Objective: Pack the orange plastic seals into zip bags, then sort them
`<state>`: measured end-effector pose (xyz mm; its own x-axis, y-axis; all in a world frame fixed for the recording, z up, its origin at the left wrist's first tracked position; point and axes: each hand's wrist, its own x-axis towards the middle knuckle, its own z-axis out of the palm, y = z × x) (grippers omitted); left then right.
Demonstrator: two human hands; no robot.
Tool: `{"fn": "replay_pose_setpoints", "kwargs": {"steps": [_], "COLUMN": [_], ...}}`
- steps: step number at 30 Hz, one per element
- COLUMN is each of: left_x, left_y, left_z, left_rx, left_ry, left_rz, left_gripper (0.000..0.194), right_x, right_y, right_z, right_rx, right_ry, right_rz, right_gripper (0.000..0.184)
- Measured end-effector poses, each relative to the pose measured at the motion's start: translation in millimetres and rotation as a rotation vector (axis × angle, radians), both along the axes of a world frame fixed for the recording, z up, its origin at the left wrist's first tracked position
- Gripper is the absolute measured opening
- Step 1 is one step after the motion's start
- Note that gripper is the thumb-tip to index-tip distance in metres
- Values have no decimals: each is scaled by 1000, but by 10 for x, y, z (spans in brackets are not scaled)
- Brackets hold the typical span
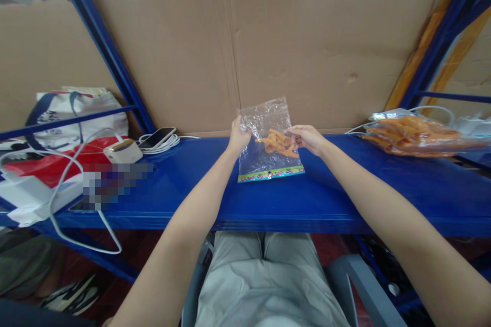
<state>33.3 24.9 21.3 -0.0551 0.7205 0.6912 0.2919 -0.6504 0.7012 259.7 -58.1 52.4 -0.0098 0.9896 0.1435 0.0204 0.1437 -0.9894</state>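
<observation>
A clear plastic bag [261,159] with a bright printed strip along its near edge is held up just over the blue shelf [284,204]. Inside it, or seen through it, are several curled orange pieces [278,143] whose kind I cannot make out. My left hand [240,135] is closed on the bag's left side, thumb toward the middle. At the opposite side, my right hand [307,139] pinches the bag's right edge beside the orange pieces. Its fingertips are partly hidden by the bag.
Right, a clear bag of orange pieces [414,135] lies by a blue post. On the left are a phone [158,138], coiled white cable [163,149], a white charger [123,151], a red bag [57,163] and a white tote [82,120]. Cardboard [307,51] stands behind.
</observation>
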Motion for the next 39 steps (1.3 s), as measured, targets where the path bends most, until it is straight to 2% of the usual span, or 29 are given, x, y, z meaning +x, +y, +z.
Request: {"fn": "replay_pose_setpoints", "kwargs": {"steps": [3,6,9,13,15,17,20,24,26,30,32,34,36,39], "left_x": [6,70,179,316,355,367,341,256,183,-109,-337,-601,-876,-1267], "left_y": [-74,-228,-407,-596,-633,-627,-583,-553,-529,-355,-228,-129,-97,-151], "left_z": [-7,23,64,76,61,49,62,157,233,390,434,430,370,197], "left_rx": [109,187,248,274,273,274,277,295,311,312,286,222,59,-325], "left_ry": [170,339,508,762,847,910,967,955,917,769,731,770,837,1049], "left_rz": [145,159,64,-158,-221,-226,-172,-96,-51,85,149,219,357,526], "left_gripper": [82,80,74,71,68,62,66,71,68,60,56,54,54,57], "right_x": [-13,-10,42,188,255,286,251,151,121,84,52,5,-50,-125], "right_y": [2,23,80,211,273,306,283,188,158,175,220,282,348,425], "right_z": [-2,9,26,21,8,-3,-6,4,-1,-75,-151,-249,-361,-525], "right_rx": [12,87,161,235,258,252,210,178,174,204,285,430,576,680], "right_ry": [5,61,153,260,289,316,349,330,300,124,-60,-283,-496,-764], "right_rz": [-36,-124,-258,-377,-387,-381,-349,-283,-242,-172,-159,-135,-97,-51], "right_gripper": [20,18,15,11,10,10,7,5,2,15,19,24,32,48]}}
